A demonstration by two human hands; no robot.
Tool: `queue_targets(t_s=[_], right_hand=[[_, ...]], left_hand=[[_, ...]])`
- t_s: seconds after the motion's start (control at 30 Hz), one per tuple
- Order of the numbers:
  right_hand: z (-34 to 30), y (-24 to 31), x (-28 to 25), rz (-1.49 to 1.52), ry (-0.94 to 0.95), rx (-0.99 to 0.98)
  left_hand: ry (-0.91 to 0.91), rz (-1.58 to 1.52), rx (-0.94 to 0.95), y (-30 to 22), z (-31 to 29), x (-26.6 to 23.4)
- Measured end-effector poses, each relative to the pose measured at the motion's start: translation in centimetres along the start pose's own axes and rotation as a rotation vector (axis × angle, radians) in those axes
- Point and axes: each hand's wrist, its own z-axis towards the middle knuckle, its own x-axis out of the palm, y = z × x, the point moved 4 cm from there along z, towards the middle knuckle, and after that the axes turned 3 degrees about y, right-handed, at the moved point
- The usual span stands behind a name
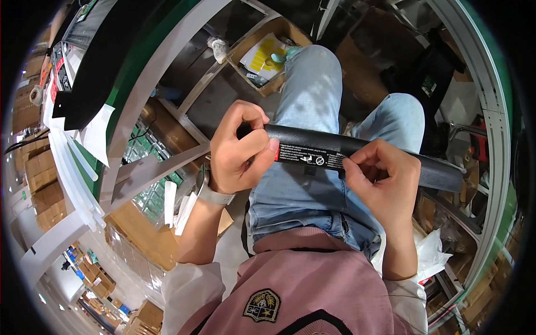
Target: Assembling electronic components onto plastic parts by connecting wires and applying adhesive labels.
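Cluttered workshop bay all around, pale metal framing (pixel 488 92) curving up both sides. At centre, a long black bar (pixel 335 144), crosswise over the lap of the blue jeans (pixel 310 84) — can't tell if resting on them or just above. On the near side of the bar, a dark label (pixel 304 157) with white print, pictograms and a red patch at its left end.

Left hand (pixel 243 151) clasped round the bar's left end, thumb beside the red patch. Right hand (pixel 385 173) bent over the label's right end, thumb and forefinger close together; can't tell if pinching the edge or only pressing.

Looks like label seating or flattening, going by finger placement. To do it well: steady the bar with the left, check the label edge parallel to the bar's edge, then press from the fixed end toward any loose one in a single even stroke. Push air out ahead of the thumb, finish on the corners — no sideways drag, no nails on the print.

Farther out: watch (pixel 215 195) on the left wrist, open cardboard box (pixel 243 78) with yellow-marked papers (pixel 267 58) beside the left knee, green circuit boards (pixel 148 201) down left, white strips (pixel 70 167) beyond, crumpled plastic bag (pixel 432 251) near the right forearm.
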Motion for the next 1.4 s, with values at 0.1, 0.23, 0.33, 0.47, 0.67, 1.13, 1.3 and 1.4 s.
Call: queue_targets(t_s=[0.1, 0.23, 0.33, 0.47, 0.67, 1.13, 1.3, 1.4], right_hand=[[0.0, 0.0, -0.1, 0.004, 0.007, 0.007], [0.1, -0.2, -0.1, 0.021, -0.003, 0.036], [0.2, -0.1, 0.0, 0.03, 0.006, 0.053], [0.2, -0.1, -0.1, 0.031, 0.013, 0.069], [0.2, 0.0, 0.0, 0.002, 0.006, 0.03], [0.4, 3.0, -1.1, -0.905, 0.001, -0.087], [0.3, 5.7, 0.5, -0.762, 0.043, -0.408], [-1.0, 3.1, 5.2, -0.825, 0.222, -0.634]], left_hand=[[-0.027, 0.036, 0.005, 0.1, -0.1, -0.1], [-0.067, -0.092, -0.177, 1.7, -1.2, -0.8], [-0.1, -0.163, -0.216, 1.9, -1.8, -0.6], [-0.119, -0.25, -0.259, 2.1, -1.9, -0.3], [-0.121, -0.265, -0.269, 2.1, -2.1, -0.3], [-0.149, -0.324, -0.257, 2.2, -2.3, 0.1], [-0.127, -0.313, -0.221, 2.0, -1.9, -0.4], [-0.105, -0.294, -0.23, 2.6, -1.2, 0.3]])
